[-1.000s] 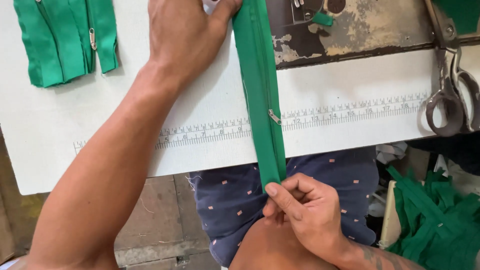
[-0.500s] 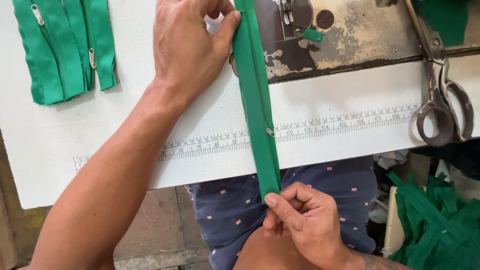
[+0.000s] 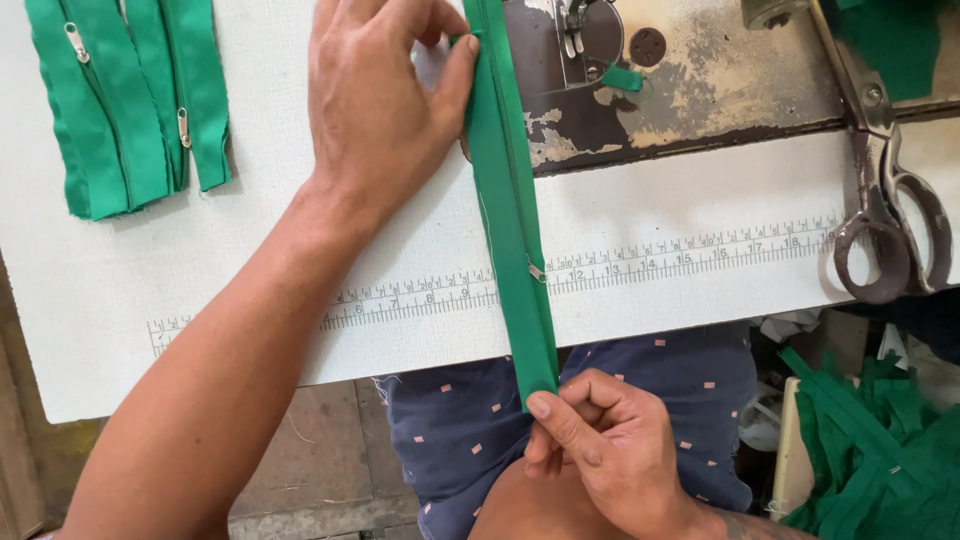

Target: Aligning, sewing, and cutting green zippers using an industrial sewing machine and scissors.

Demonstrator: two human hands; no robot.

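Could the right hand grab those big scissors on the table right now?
Probably not right away. The right hand is pinching the bottom end of the green zipper strip. The scissors lie uncovered on the white table, so nothing blocks them once it lets go.
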